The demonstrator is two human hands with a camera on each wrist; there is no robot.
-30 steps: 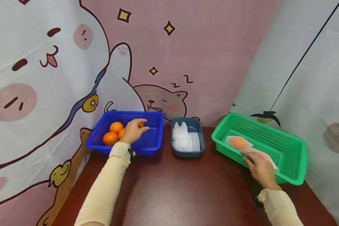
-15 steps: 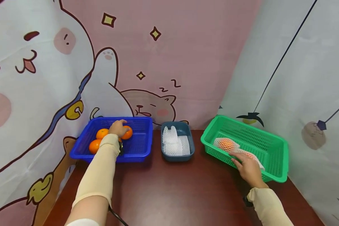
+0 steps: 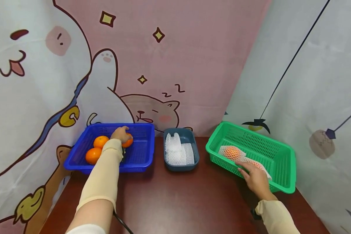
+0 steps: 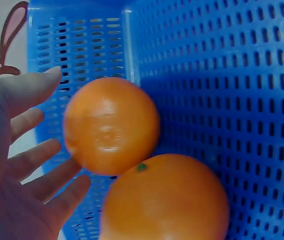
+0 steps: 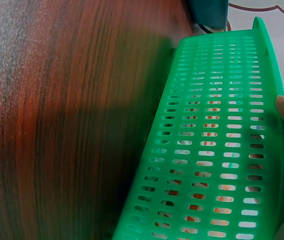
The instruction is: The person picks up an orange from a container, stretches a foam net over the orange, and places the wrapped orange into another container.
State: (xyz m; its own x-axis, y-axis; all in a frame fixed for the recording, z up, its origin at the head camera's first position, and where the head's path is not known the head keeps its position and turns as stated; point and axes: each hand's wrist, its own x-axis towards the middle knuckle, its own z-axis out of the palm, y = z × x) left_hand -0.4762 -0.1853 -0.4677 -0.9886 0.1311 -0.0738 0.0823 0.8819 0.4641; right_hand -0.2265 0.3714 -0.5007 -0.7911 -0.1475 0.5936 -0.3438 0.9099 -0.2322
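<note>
In the head view my left hand (image 3: 120,134) is inside the blue basket (image 3: 147,167), right beside an orange (image 3: 128,140). The left wrist view shows its fingers (image 4: 37,157) spread and loosely bent, fingertips close to an orange (image 4: 112,125); a larger orange (image 4: 166,200) sits against that one. More oranges (image 3: 93,156) lie to the left in the basket. My right hand (image 3: 255,178) rests at the near rim of the green basket (image 3: 283,149), thumb at the rim and fingers over it, next to a net-wrapped orange (image 3: 256,165). Another netted orange (image 3: 232,152) lies beside it.
Between the baskets stands a small dark blue-grey bin (image 3: 181,168) with white foam net sleeves (image 3: 175,154) inside. All three containers stand on a dark red-brown table (image 3: 175,201), before a printed cloth backdrop (image 3: 204,65). A black cable (image 3: 121,221) hangs by the left arm.
My left hand has gone down into the blue basket, beside the right-hand orange. The head view has shifted, moving the scene leftward. My right hand stays at the green basket's rim.
</note>
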